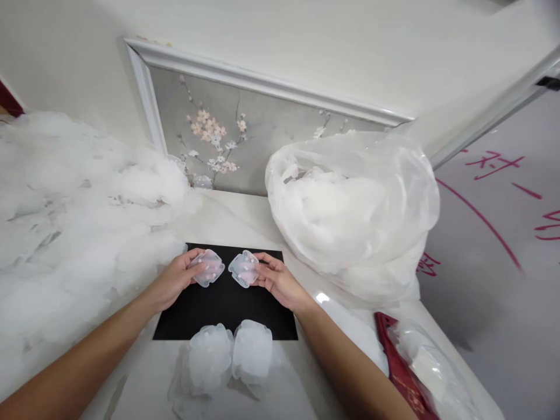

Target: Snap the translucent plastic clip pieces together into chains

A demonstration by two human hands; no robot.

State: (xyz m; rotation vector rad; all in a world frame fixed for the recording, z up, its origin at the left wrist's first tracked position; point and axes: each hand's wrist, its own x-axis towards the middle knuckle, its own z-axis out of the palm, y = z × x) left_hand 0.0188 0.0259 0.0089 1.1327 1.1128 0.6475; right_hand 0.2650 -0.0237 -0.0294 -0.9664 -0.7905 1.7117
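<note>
My left hand (177, 275) pinches a thin, translucent plastic piece (209, 268) with notched edges and small raised dots. A matching translucent piece (243, 269) is gripped at its right edge by my right hand (279, 279). The two pieces are held side by side with a narrow gap, over the far part of a black mat (227, 312). Along the mat's near edge stand two stacks of similar translucent pieces, a left stack (210, 357) and a right stack (252, 352).
White fluffy stuffing (79, 192) is heaped at the left. A large clear plastic bag (354, 216) of white material stands at the back right. Near the right edge lie a red item (400, 361) and a clear bag (433, 367). A whiteboard (494, 256) with red writing borders the right side.
</note>
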